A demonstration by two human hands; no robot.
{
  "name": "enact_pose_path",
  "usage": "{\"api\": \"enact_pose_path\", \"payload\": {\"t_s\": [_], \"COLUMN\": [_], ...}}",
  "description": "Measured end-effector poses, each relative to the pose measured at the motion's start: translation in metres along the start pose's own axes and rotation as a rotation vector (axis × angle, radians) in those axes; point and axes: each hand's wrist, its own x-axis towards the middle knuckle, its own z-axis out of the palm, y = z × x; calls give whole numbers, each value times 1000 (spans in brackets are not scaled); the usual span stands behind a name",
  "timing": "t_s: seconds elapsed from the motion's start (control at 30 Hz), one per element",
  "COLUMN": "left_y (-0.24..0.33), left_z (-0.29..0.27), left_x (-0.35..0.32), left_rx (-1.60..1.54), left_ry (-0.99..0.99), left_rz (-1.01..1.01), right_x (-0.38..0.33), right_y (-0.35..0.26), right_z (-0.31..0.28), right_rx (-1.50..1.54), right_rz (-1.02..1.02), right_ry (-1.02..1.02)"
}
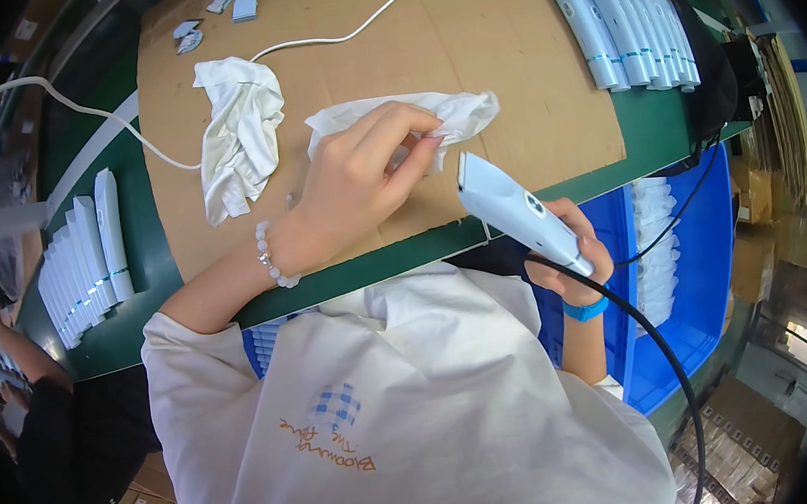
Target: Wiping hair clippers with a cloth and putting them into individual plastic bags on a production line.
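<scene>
My left hand (pixel 364 179), with a beaded bracelet at the wrist, pinches a crumpled white cloth (pixel 468 117) above the cardboard-covered table. In my right hand (pixel 581 256), a light blue hair clipper (pixel 515 206) is held tilted, its blade end up and toward the left hand. The clipper and the cloth are apart. A thick black cable (pixel 661 345) curves down from beside the clipper's lower end; whether it plugs in there I cannot tell. Left of my left hand, another white cloth (pixel 241 132) lies bunched up on the cardboard (pixel 500 42).
Rows of similar clippers stand at the right (pixel 629 35) and left (pixel 88 265). Small pale blue pieces (pixel 245 7) lie at the far edge, near a white cord (pixel 337 39). A black bag (pixel 708 62) sits far right. Blue bins (pixel 694 332) stand below; a co-worker's sleeve (pixel 84 443) shows left.
</scene>
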Motion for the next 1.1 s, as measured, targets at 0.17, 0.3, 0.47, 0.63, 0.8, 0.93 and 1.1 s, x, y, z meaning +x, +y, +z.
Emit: {"api": "enact_pose_path", "payload": {"t_s": [0.17,0.3,0.47,0.63,0.8,0.93,1.1], "left_y": [13,11,11,19,23,15,12], "left_z": [0,2,3,0,-4,1,-1], "left_x": [0,-9,-10,-7,-7,-4,-7], "left_rx": [-181,-446,-711,-562,-125,153,57], "left_ry": [-89,-162,-161,-193,-322,-84,-53], "left_rz": [-130,-434,-617,-471,-189,181,190], "right_x": [-1,4,-3,-7,-3,3,8], "right_y": [-10,-12,-17,-17,-17,-11,-3], "right_z": [9,13,11,6,17,32,31], "right_rx": [-124,-225,-305,-309,-559,-703,-552], "right_rz": [-44,-62,-14,-44,-106,-177,-280], "right_ry": [52,197,182,219,214,252,158]}}
